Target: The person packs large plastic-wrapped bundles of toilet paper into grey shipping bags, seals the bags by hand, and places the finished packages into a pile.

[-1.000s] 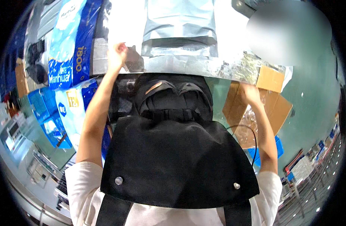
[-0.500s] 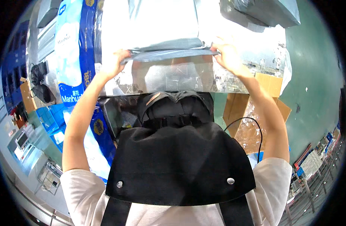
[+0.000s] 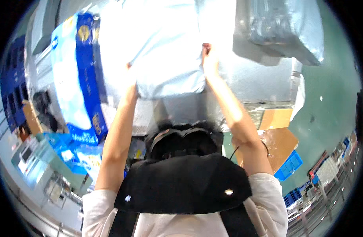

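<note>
I hold a flat pale blue-grey plastic bag (image 3: 169,59) up in front of me with both hands. My left hand (image 3: 131,77) grips its left edge and is mostly hidden behind the bag. My right hand (image 3: 208,59) pinches the bag's right edge, fingers closed on it. Behind the bag lies a silver foil-covered surface (image 3: 260,83). A black padded panel (image 3: 181,185) and a black device (image 3: 181,140) on my chest fill the lower middle.
A tall blue and white soft pack (image 3: 76,79) stands to the left. A silver wrapped bundle (image 3: 284,27) sits at the upper right. Brown cardboard (image 3: 280,138) and a blue crate (image 3: 290,166) lie on the green floor to the right.
Both hands have closed in on the bag's edges and lifted it higher and nearer, so it now covers much of the foil surface.
</note>
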